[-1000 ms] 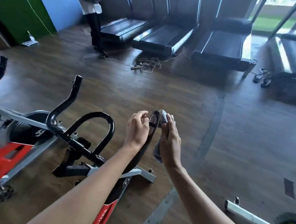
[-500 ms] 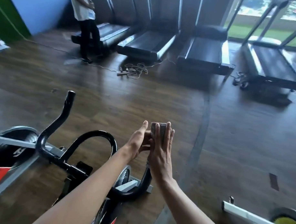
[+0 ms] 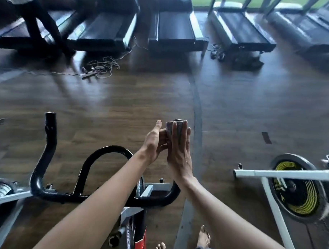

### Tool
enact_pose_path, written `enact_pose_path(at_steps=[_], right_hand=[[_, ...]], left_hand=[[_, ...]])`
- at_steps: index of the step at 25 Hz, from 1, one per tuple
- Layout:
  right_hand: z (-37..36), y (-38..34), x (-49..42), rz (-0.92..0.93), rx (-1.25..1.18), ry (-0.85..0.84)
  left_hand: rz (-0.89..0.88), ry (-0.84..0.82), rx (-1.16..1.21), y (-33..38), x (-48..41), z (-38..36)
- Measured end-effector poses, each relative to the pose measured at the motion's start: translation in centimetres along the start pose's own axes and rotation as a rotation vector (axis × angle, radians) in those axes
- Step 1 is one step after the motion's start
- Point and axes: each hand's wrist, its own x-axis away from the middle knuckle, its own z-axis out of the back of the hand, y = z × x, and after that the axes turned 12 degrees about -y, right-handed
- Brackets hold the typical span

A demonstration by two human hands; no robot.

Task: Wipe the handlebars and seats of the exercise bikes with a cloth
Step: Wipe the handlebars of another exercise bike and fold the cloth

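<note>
Left arm: bare, stretched forward and upward from the lower left, crossing in front of the middle of the handlebar [image 3: 47,139].

Left hand [image 3: 155,140]: raised edge-on, thumb pointing straight up. The fingers bend inward, their tips on the left side of the cloth [image 3: 169,130]. They close on the cloth. How far round they reach, I cannot tell.

Right arm: bare, rising from the lower right, wrist just in front of the bar's right bend.

Right hand [image 3: 179,152]: held upright, back toward me. The fingers are straight and together, laid flat against the near and right side of the cloth. It presses and does not curl.

Cloth: grey, wrapped round the upright right horn of the handlebar and caught between my two hands. The dark tip of the horn shows just above it.

Handlebar: black. The left horn stands bare and upright, well apart from my hands. The centre loop arches between that horn and my left forearm. The right horn is mostly hidden behind my right hand and wrist.

Bike [image 3: 136,225]: below my arms, a red and white frame.

My feet [image 3: 204,235]: bare, on the wood floor [image 3: 123,108], near the lower edge.

Second bike [image 3: 295,186]: to my right, a white frame and a yellow-ringed flywheel.

Treadmills [image 3: 176,28]: a row along the far side.

Cords [image 3: 98,70]: tangled on the floor in front of the treadmills.

Another person [image 3: 38,23]: legs only, upper left, blurred.
</note>
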Motion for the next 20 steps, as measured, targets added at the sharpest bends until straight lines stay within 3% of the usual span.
enact_pose_path(at_steps=[2, 8, 14, 20], right_hand=[[-0.5, 0.1, 0.9, -0.078, 0.048, -0.055], [-0.8, -0.3, -1.0, -0.142, 0.087, 0.001], [-0.7, -0.5, 3.8, -0.189, 0.073, -0.184], [0.7, -1.2, 0.3, -0.144, 0.03, -0.115]], left_hand=[[-0.007, -0.002, 0.008, -0.3, -0.2, 0.1], [-0.016, -0.043, -0.093, 0.1, -0.1, 0.7], [-0.022, -0.103, -0.12, 0.0, 0.0, 0.9], [-0.022, -0.093, -0.105, 0.4, 0.2, 1.0]])
